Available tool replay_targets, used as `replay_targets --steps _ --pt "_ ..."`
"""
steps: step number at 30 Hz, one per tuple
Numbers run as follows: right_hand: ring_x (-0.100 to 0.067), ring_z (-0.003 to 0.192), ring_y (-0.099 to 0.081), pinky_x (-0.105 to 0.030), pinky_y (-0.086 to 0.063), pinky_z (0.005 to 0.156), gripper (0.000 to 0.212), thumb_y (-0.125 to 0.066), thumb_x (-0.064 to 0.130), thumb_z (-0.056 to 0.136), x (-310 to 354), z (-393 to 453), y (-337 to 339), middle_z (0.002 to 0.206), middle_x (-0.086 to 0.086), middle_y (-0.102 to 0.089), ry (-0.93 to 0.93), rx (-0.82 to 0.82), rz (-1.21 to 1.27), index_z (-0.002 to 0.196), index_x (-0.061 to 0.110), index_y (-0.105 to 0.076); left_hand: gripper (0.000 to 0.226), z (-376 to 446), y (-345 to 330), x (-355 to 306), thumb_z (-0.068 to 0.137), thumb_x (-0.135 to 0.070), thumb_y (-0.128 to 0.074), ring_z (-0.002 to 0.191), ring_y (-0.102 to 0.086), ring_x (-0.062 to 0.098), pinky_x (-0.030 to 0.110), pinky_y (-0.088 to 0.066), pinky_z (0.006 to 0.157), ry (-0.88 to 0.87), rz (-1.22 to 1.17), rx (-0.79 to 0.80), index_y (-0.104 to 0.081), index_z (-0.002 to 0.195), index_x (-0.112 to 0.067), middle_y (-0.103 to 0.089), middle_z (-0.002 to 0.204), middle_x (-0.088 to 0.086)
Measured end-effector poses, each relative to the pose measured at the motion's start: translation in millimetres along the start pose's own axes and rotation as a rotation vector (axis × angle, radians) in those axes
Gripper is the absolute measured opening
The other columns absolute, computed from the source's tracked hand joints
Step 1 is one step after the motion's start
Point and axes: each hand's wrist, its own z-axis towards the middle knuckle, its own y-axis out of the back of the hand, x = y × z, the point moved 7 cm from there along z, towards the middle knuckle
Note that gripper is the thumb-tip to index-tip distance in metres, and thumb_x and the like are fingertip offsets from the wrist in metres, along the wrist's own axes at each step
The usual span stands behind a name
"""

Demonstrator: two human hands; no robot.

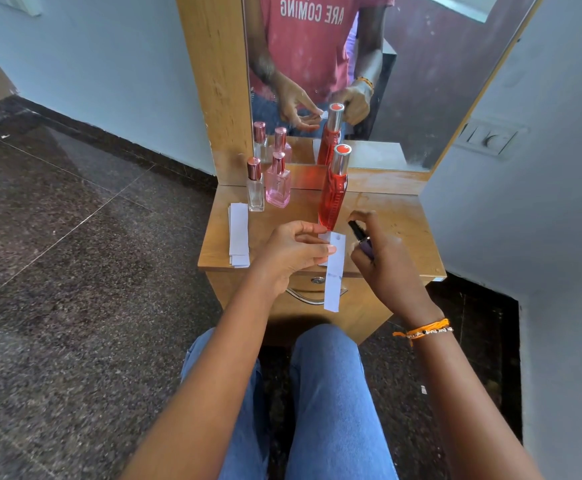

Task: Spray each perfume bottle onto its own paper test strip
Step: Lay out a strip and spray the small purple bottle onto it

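My left hand pinches the top of a white paper test strip, which hangs down over the front edge of the wooden dresser top. My right hand grips a small dark purple perfume bottle with a black nozzle, held just right of the strip's top. A tall red bottle with a silver cap stands right behind the strip. At the back left stand a pink bottle and a clear bottle. A stack of white strips lies at the left edge.
A mirror in a wooden frame rises behind the dresser and doubles the bottles and hands. A drawer with a metal handle sits below the top. Dark stone floor spreads to the left; a pale wall with a switch panel stands right.
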Motion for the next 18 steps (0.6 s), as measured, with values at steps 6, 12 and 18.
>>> replay_targets --steps 6,12,18 --pt "-0.006 0.066 -0.050 -0.020 -0.042 0.064 0.052 -0.061 0.007 0.086 -26 -14 15 0.076 -0.006 -0.052 -0.187 -0.198 0.255 0.130 0.021 -0.037 0.028 0 1 -2 0.075 0.005 -0.071 0.079 -0.066 0.012 0.020 -0.057 0.069 -0.028 -0.002 -0.045 -0.060 0.097 -0.009 -0.066 0.085 0.005" --pt "-0.009 0.092 -0.061 -0.015 -0.049 0.077 0.074 -0.073 0.010 0.078 -44 -14 -9 0.106 0.004 -0.065 -0.247 -0.162 0.286 0.136 0.027 -0.030 0.032 5 0 1 0.074 0.003 -0.072 0.075 -0.066 0.013 0.031 -0.059 0.073 -0.070 0.121 -0.144 -0.060 0.102 -0.006 -0.067 0.083 0.003" --pt "-0.016 0.093 -0.062 -0.020 -0.045 0.067 0.062 -0.066 0.008 0.083 -53 -3 -16 0.102 0.000 -0.066 -0.297 -0.195 0.213 0.131 0.032 -0.036 0.024 9 -5 1 0.071 -0.002 -0.076 0.070 -0.063 0.011 0.017 -0.052 0.060 -0.149 0.293 -0.228 -0.061 0.086 -0.012 -0.064 0.075 -0.002"
